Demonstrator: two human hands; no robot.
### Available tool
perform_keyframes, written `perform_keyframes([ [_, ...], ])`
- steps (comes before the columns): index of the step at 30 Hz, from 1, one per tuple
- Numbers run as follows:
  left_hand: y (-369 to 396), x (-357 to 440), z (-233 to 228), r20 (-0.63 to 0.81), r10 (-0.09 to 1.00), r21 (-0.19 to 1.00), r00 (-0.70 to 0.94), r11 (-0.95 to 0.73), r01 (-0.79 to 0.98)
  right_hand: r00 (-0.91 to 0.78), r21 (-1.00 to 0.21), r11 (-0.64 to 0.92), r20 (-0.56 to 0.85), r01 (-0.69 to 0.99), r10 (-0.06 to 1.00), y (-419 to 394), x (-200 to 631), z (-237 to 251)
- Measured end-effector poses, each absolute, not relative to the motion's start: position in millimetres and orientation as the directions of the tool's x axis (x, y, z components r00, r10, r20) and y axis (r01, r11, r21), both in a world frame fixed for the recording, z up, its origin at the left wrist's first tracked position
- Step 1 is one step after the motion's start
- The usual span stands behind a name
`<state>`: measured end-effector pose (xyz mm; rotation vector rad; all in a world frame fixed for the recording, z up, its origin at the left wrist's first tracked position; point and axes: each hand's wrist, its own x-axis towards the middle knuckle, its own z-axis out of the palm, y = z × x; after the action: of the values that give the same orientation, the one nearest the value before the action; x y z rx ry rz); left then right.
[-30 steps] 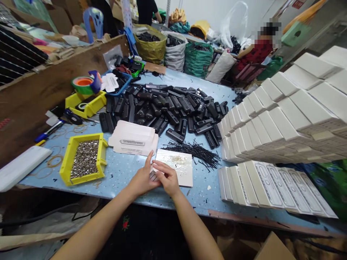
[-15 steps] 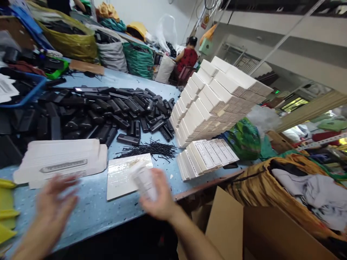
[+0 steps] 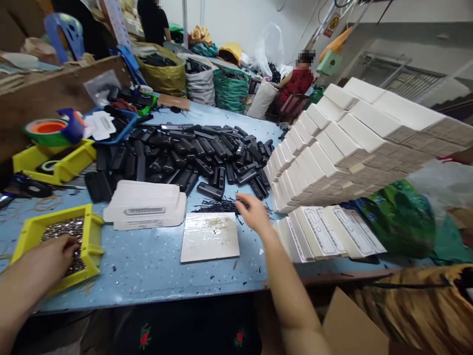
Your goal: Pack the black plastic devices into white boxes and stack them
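Observation:
My left hand (image 3: 55,259) reaches into a yellow bin (image 3: 90,241) of small shiny metal pieces (image 3: 64,231). Its fingers are curled together among the pieces; whatever is between them is hidden. My right hand (image 3: 252,213) is at a pile of thin black rods (image 3: 216,205), fingertips drawn together, and I cannot make out what they hold. In front of that pile lies a flat white board (image 3: 210,241) with a glossy, stained surface. A stack of flat white printed cartons (image 3: 146,204) lies between the yellow bin and the board.
Many black plastic cases (image 3: 199,153) are heaped behind. White boxes (image 3: 343,143) are stacked high at right, with a shorter row of printed boxes (image 3: 325,231) in front. Tape rolls (image 3: 48,128) sit on another yellow bin (image 3: 70,162). Two people are in the background.
My right hand has let go of a small white box and moved to the black rods. The row of boxes looks longer. My left hand has gone into the yellow bin; the view has swung left.

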<state>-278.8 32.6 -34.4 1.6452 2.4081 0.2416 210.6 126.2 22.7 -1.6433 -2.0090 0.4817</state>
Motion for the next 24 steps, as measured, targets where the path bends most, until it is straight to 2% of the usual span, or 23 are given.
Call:
perform_keyframes([
  [1, 29, -274, -26, -0.096, 0.932, 0.205, -0.35, 0.362, 0.909, -0.205, -0.573, 0.197, 0.052, 0.796, 0.977, 148, 179, 9],
  [3, 21, -264, -6, -0.061, 0.943, 0.196, -0.326, 0.332, 0.923, -0.218, -0.583, 0.169, -0.014, 0.795, 0.976, 186, 133, -13],
  [5, 12, -254, 8, 0.05, 0.932, 0.3, -0.358, 0.328, 0.896, -0.19, -0.593, 0.139, -0.024, 0.793, 0.982, 208, 113, -25],
  [7, 4, -238, 12, 0.078, 0.86, 0.513, -0.504, 0.398, 0.76, -0.156, -0.606, 0.111, -0.022, 0.787, 0.988, 209, 109, -31],
  [9, -1, -213, 7, -0.083, 0.762, 0.808, -0.642, 0.428, 0.404, -0.092, -0.674, 0.077, 0.013, 0.735, 0.996, 190, 115, -32],
  [10, -3, -196, 3, -0.208, 0.737, 0.908, -0.643, 0.39, 0.154, -0.074, -0.74, 0.07, 0.027, 0.669, 0.997, 175, 119, -33],
  [11, -3, -177, -2, -0.332, 0.758, 0.937, -0.562, 0.335, -0.102, -0.085, -0.811, 0.071, 0.027, 0.58, 0.996, 158, 123, -33],
  [13, 0, -134, -9, -0.473, 0.796, 0.858, -0.378, 0.318, -0.403, -0.175, -0.921, 0.055, -0.014, 0.386, 0.984, 121, 133, -32],
  [15, 6, -96, -13, -0.521, 0.825, 0.767, -0.22, 0.339, -0.545, -0.252, -0.961, -0.014, -0.087, 0.277, 0.964, 89, 142, -28],
  [18, 11, -58, -13, -0.498, 0.863, 0.715, -0.081, 0.356, -0.602, -0.121, -0.993, -0.092, -0.1, 0.067, 0.988, 59, 149, -16],
  [21, 9, -41, -13, -0.474, 0.881, 0.729, -0.017, 0.381, -0.568, 0.058, -0.953, 0.003, -0.015, -0.304, 0.998, 49, 138, 1],
  [24, 5, -33, -14, -0.462, 0.887, 0.736, -0.007, 0.379, -0.56, 0.204, -0.854, 0.107, 0.001, -0.51, 0.979, 50, 117, 17],
])
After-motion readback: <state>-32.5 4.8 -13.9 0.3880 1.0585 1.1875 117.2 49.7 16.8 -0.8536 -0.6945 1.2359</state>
